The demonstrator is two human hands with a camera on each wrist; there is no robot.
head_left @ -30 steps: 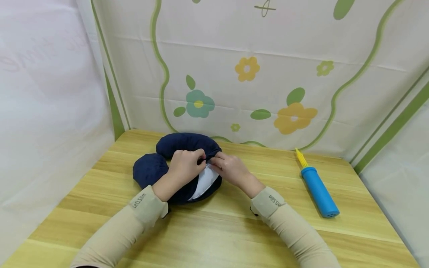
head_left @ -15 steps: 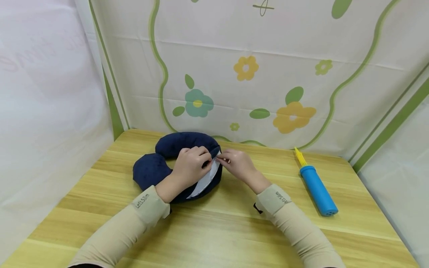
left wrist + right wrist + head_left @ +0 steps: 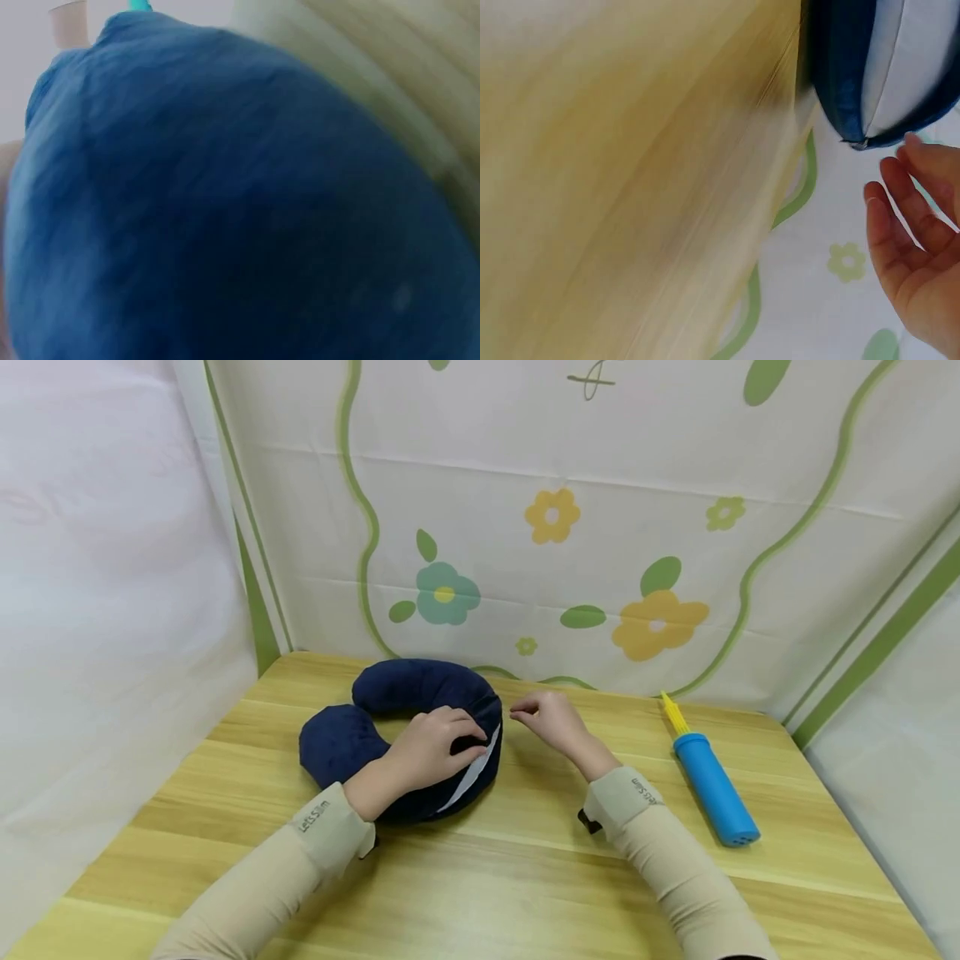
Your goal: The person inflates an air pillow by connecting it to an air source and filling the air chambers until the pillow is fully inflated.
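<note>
A navy plush U-shaped neck pillow (image 3: 405, 681) lies on the table, its rounded side to the right. A zipped slit along that side shows a white lining (image 3: 468, 779); a small zip end (image 3: 859, 142) is visible in the right wrist view. My left hand (image 3: 427, 747) lies over the pillow, thumb and bent fingers gripping the cover beside the slit. Navy cloth fills most of the left wrist view and hides that hand's fingers. My right hand (image 3: 551, 720) hovers just off the pillow's right edge, fingers loosely bent and holding nothing.
A blue hand pump (image 3: 716, 789) with a yellow nozzle (image 3: 675, 714) lies at the right of the wooden table (image 3: 480, 893). Behind the table hangs a white flower-printed cloth (image 3: 495, 527), with more white cloth at both sides.
The right hand has let go of the slit's edge and moved right, away from the pillow. The white strip has become narrower. My left hand has shifted slightly down.
</note>
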